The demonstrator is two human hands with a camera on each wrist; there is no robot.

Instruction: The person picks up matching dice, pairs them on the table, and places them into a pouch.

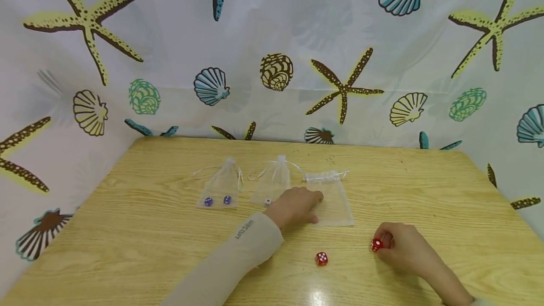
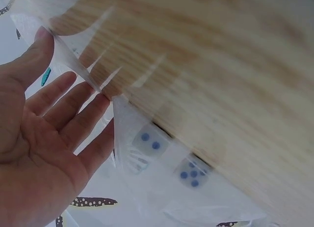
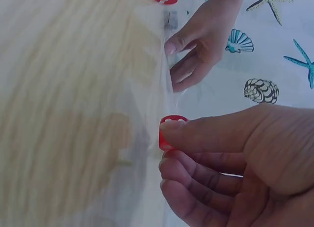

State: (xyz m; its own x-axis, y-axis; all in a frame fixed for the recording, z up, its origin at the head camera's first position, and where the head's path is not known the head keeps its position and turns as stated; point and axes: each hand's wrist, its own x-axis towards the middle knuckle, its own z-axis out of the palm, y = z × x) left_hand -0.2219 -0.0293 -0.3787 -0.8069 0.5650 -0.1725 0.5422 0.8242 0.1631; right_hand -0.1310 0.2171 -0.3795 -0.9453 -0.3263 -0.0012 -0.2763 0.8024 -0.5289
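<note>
My right hand (image 1: 405, 249) pinches a red die (image 1: 376, 244) between thumb and fingers, low over the table at the right; the right wrist view shows the red die (image 3: 169, 138) at the thumb tip. My left hand (image 1: 295, 207) reaches across to the rightmost sheer drawstring bag (image 1: 335, 202), which lies flat with no dice visible inside. The left fingers (image 2: 73, 121) are loosely extended along its near side. Another red die (image 1: 321, 259) lies on the table between the hands. Beside the left hand is the middle bag (image 1: 278, 181), holding white dice (image 2: 194, 173) with blue dots, partly hidden by the hand in the head view.
To the left lies a third sheer bag (image 1: 223, 181) with two blue dice (image 1: 227, 199) in it. The bags stand in a row on the wood-grain table (image 1: 127, 230). Behind the table hangs a white cloth (image 1: 255, 37) printed with shells and starfish.
</note>
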